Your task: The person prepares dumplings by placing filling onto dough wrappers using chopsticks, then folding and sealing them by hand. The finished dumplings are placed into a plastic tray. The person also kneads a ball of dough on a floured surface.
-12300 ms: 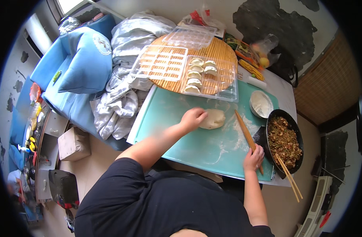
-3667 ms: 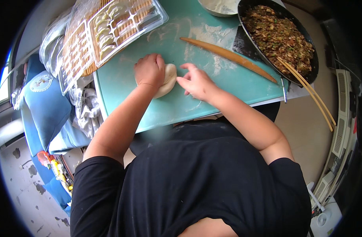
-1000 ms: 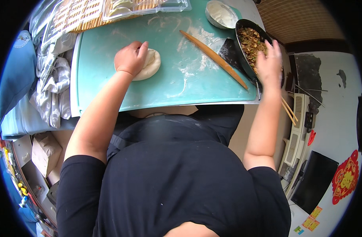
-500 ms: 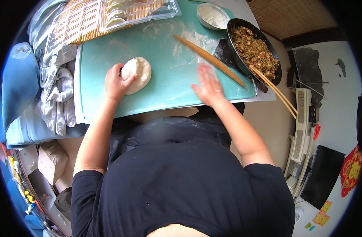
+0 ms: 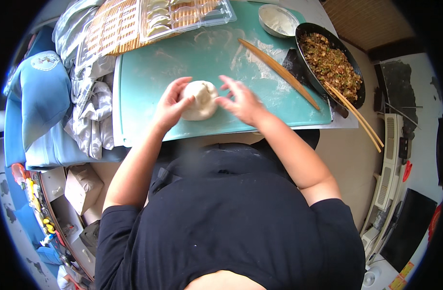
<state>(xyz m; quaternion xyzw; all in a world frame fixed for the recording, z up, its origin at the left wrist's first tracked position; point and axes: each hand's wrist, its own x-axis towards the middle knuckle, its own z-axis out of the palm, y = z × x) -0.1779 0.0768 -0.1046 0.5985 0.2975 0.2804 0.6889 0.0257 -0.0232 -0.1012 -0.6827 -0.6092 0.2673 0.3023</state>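
A round lump of white dough (image 5: 200, 101) with a creased top sits on the green mat (image 5: 158, 63), close to its near edge. My left hand (image 5: 173, 102) is against the dough's left side, fingers apart and thumb resting at its edge. On the other side, my right hand (image 5: 241, 100) hovers just beside the dough, its fingers spread and slightly blurred. To the right lies a wooden rolling pin (image 5: 279, 73), tapered at both ends, slanting across floury patches of the mat.
A black pan (image 5: 330, 65) of chopped filling stands at the right, with chopsticks (image 5: 354, 117) jutting over the table edge. Behind it is a metal bowl of flour (image 5: 278, 21). At the far left, a clear plastic tray (image 5: 187, 24) with several dumplings rests on a woven mat (image 5: 112, 31).
My right hand has moved left from the bare mat near the rolling pin to the dough's side. My left hand has loosened around the dough. The whole view has shifted slightly.
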